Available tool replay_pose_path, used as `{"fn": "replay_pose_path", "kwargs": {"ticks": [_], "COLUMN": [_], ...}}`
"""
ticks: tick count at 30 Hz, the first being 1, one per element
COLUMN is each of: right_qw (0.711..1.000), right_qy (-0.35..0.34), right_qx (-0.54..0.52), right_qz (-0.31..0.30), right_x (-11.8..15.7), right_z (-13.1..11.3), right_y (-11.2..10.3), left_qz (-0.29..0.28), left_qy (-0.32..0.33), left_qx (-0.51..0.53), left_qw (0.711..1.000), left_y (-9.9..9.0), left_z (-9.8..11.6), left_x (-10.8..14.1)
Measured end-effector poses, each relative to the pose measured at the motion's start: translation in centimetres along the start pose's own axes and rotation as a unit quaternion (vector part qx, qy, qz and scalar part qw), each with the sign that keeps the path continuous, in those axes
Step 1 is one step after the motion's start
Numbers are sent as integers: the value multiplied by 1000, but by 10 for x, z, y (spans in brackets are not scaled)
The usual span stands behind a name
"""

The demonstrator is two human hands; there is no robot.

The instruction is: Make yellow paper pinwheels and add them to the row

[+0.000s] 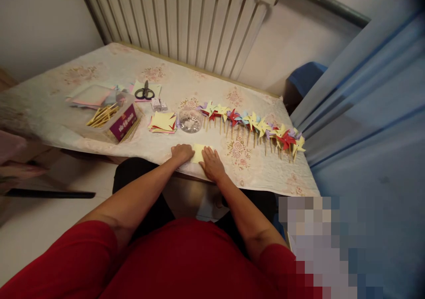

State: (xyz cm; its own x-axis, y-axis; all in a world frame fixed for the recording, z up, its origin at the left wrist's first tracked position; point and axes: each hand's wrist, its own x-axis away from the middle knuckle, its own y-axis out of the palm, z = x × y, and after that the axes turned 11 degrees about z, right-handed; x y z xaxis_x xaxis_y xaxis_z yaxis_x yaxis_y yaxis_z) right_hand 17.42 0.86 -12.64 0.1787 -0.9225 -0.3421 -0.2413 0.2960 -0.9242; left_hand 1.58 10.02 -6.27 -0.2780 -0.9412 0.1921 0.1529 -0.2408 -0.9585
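Uneven pressure could skew the paper (198, 154), the left hand's (182, 154) fingers curled, grip unclear, the right hand's (213, 163) extended, not gripping

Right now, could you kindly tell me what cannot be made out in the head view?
All in the head view:
Yellow paper: its sides are partly hidden under the left hand and right hand.
Purple label: lettering too small to read.
Small pieces in the round container: too small to identify.
Pinwheels: overlap hides some sticks.
Beside the right sleeve: pixelation hides what is there.
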Motion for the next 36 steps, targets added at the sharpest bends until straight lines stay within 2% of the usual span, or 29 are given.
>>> {"fn": "replay_pose_path", "kwargs": {"ticks": [3, 5, 7, 8, 9, 11, 13, 15, 18, 30, 36], "right_qw": [1000, 1000, 1000, 1000, 1000, 1000, 1000, 1000, 1000, 999, 999], "right_qy": [0, 0, 2, 3, 3, -1, -5, -3, 3, -24, 0], "right_qx": [21, 24, 24, 24, 23, 22, 22, 24, 25, 24, 34], "right_qz": [-11, -12, -11, -11, -12, -17, -22, -20, -11, -13, -14], "right_x": [1, 1, 1, 1, 1, 0, 1, 1, 1, 5, 8], "right_z": [-1, -1, -2, -2, -3, -3, -2, -2, -1, 6, 8], "right_y": [1, 0, -2, -3, -3, -3, -2, 0, 2, -4, -4], "left_qz": [29, 109, 197, 219, 223, 195, 160, 137, 136, 138, 133], "left_qy": [-17, -23, 30, 86, 147, 241, 266, 248, 225, 229, 218], "left_qx": [13, 29, 47, 58, 70, 87, 84, 70, 48, 10, 14], "left_qw": [999, 993, 979, 970, 961, 947, 947, 956, 964, 964, 967], "left_y": [0, 3, 9, 14, 19, 32, 45, 54, 61, 56, 55], "left_z": [-1, 0, 5, 9, 12, 18, 20, 17, 10, -6, -5], "left_x": [3, 6, 11, 14, 16, 19, 20, 20, 20, 19, 19]}}
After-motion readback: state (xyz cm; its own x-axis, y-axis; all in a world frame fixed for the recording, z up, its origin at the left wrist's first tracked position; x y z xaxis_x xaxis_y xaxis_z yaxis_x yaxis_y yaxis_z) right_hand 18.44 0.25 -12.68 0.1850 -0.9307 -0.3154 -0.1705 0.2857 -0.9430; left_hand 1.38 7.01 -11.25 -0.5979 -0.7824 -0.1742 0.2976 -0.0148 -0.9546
